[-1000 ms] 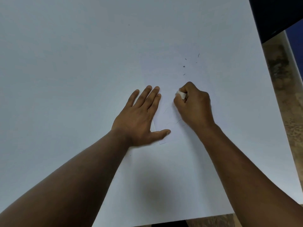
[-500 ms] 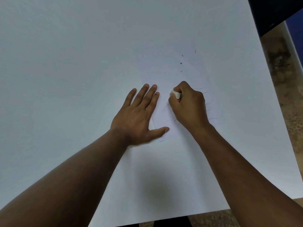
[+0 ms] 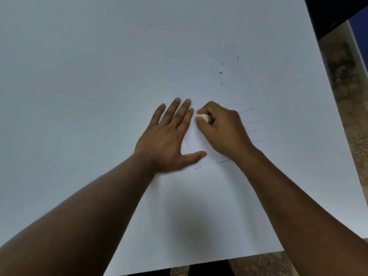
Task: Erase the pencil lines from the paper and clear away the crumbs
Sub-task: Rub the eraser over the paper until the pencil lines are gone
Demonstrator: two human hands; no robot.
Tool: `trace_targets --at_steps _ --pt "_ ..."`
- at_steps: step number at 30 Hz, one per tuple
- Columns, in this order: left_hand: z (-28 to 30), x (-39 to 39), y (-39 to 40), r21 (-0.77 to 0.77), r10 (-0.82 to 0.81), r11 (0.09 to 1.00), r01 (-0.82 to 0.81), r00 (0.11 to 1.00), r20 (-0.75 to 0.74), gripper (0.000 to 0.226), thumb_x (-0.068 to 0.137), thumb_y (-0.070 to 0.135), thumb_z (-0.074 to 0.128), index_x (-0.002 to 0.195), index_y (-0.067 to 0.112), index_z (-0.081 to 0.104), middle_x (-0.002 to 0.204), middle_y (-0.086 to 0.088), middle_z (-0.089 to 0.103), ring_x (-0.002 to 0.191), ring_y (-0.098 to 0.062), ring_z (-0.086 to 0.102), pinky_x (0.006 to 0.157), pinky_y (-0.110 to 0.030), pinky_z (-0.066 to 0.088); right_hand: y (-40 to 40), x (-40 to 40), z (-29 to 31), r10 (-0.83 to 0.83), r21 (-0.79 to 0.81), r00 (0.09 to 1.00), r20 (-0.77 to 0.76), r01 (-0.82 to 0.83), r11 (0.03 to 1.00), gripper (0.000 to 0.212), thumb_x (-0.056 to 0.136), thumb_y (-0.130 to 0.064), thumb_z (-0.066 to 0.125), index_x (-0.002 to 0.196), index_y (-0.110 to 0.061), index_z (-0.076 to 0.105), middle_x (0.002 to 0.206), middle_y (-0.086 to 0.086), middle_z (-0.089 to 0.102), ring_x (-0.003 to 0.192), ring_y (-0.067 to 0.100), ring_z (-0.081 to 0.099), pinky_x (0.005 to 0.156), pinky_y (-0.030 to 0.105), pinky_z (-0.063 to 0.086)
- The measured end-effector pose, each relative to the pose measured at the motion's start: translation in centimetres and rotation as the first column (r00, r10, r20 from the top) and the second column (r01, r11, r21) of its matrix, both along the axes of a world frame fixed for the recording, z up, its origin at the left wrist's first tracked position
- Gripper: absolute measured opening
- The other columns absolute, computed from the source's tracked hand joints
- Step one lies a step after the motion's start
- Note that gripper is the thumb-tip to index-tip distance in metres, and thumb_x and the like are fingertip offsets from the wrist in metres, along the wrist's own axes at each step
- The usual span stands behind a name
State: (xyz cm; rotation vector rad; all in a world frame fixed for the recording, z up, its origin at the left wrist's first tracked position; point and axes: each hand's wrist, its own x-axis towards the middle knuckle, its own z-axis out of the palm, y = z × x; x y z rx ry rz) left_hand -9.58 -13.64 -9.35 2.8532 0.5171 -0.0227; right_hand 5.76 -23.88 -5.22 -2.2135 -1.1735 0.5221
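A small white sheet of paper [image 3: 196,141] lies on the white table, partly hidden under both hands. My left hand [image 3: 167,138] rests flat on its left edge, fingers spread, thumb across the lower corner. My right hand [image 3: 221,129] is closed around a white eraser [image 3: 203,117], whose tip touches the paper near my left fingertips. Several thin pencil lines [image 3: 250,122] show to the right of my right hand. Dark eraser crumbs [image 3: 221,73] are scattered on the surface beyond the hands.
The white table [image 3: 99,76] fills most of the view. Its right edge runs diagonally past a brown speckled floor [image 3: 346,100], with a dark object [image 3: 334,14] at the top right corner. The table's near edge is just below my forearms.
My right hand has slid left with the eraser, toward my left fingertips, uncovering several pencil lines on its right. My left hand has stayed flat on the paper.
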Motion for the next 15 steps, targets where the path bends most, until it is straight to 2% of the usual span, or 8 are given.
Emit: trace_targets --at_steps 2,4,8,10,13,15 --pt "-0.1 0.0 0.0 -0.001 0.003 1.000 -0.003 1.000 -0.005 0.108 0.090 0.087 0.019 0.165 0.012 0.009 0.175 -0.005 -0.003 0.160 -0.021 -0.011 0.129 -0.050 0.001 0.2 0.9 0.5 -0.129 0.108 0.991 -0.046 0.133 0.985 0.013 0.092 -0.033 0.061 0.099 -0.021 0.063 0.069 -0.012 0.058 0.062 0.004 0.055 0.062 0.026 0.050" --pt "-0.1 0.0 0.0 -0.004 0.004 1.000 -0.004 1.000 -0.018 0.108 0.090 0.088 0.019 0.165 0.012 0.006 0.174 -0.004 -0.005 0.160 -0.020 -0.013 0.130 -0.050 0.001 0.2 1.7 0.8 -0.216 0.168 0.973 -0.086 0.228 0.959 0.014 0.091 -0.036 0.062 0.098 -0.024 0.064 0.075 -0.011 0.063 0.067 0.004 0.060 0.066 0.029 0.055" --pt "0.1 0.0 0.0 -0.026 0.010 1.000 -0.011 0.999 -0.031 0.111 0.087 0.091 0.019 0.166 0.013 0.003 0.174 -0.002 -0.008 0.159 -0.018 -0.015 0.130 -0.047 -0.002 -0.7 2.1 0.2 -0.284 0.126 0.927 -0.244 0.320 0.939 0.021 0.091 -0.035 0.064 0.111 -0.027 0.063 0.081 -0.005 0.068 0.070 0.012 0.070 0.074 0.038 0.059" --pt "0.2 0.0 0.1 -0.057 0.020 0.998 -0.021 1.000 -0.013 0.111 0.087 0.091 0.022 0.166 0.016 0.003 0.174 -0.002 -0.006 0.160 -0.018 -0.012 0.130 -0.046 -0.002 -1.4 2.0 -0.5 -0.312 0.114 0.877 -0.366 0.375 0.920 0.016 0.091 -0.027 0.066 0.106 -0.023 0.067 0.082 0.000 0.071 0.070 0.011 0.071 0.073 0.039 0.060" --pt "0.4 0.4 -0.1 -0.088 0.078 0.993 -0.075 0.996 0.030 0.107 0.088 0.088 0.027 0.167 0.018 0.007 0.175 -0.002 0.000 0.161 -0.021 -0.002 0.130 -0.043 0.002 -2.0 2.1 -1.0 -0.323 0.157 0.808 -0.493 0.447 0.881 0.011 0.090 -0.018 0.066 0.100 -0.019 0.071 0.084 0.002 0.073 0.069 0.012 0.071 0.065 0.025 0.056" --pt "0.8 1.4 0.0 -0.055 0.083 0.995 -0.079 0.994 0.067 0.105 0.089 0.086 0.029 0.166 0.016 0.012 0.174 -0.004 0.005 0.160 -0.023 0.002 0.129 -0.043 0.005 -2.0 2.2 -1.1 -0.321 0.180 0.801 -0.505 0.461 0.869 0.011 0.091 -0.023 0.065 0.100 -0.023 0.072 0.083 0.001 0.073 0.069 0.012 0.071 0.065 0.023 0.056"
